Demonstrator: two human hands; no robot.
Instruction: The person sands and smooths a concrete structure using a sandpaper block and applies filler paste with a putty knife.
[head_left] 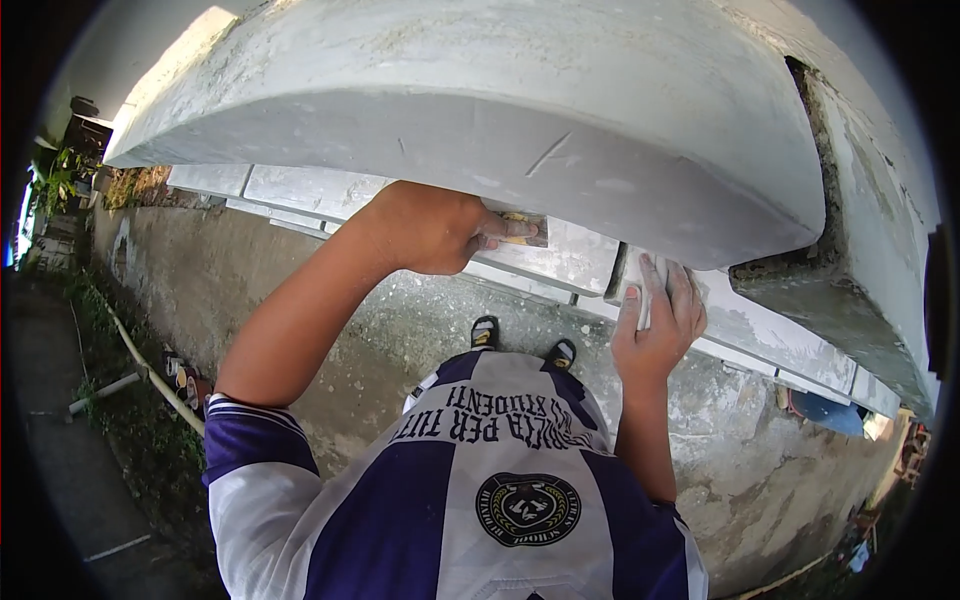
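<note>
My left hand (pixel 432 226) is closed around a small flat scraper (pixel 538 230), its index finger stretched along the blade. The blade lies against the pale plastered ledge (pixel 570 250), just under the curved overhang. Its handle is hidden in my fist. To the right, my right hand (pixel 660 325) rests with fingers apart on the same ledge, beside a dark vertical joint (pixel 617 272). Pale dust coats its fingertips.
A thick, curved plastered slab (pixel 480 130) overhangs the ledge close above both hands. At the right is a rough concrete pillar (pixel 860 230). My sandalled feet (pixel 485 332) stand on stained concrete below. A bamboo pole (pixel 150 365) lies at left.
</note>
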